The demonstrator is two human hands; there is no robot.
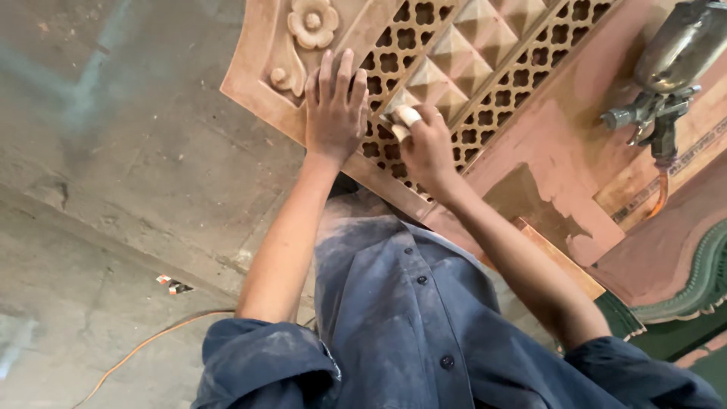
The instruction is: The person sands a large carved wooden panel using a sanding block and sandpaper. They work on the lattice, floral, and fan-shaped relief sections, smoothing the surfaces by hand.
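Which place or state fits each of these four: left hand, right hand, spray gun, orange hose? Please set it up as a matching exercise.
Things:
1. left hand
2. right hand
3. spray gun
4. orange hose

Places or states:
A. lies on the concrete floor
B. pinches a small pale pad against the lattice
C. rests at the right on the carved wooden panel
D. pressed flat, fingers spread, beside the carved flower

Pairs: 1-D, 2-B, 3-C, 4-A
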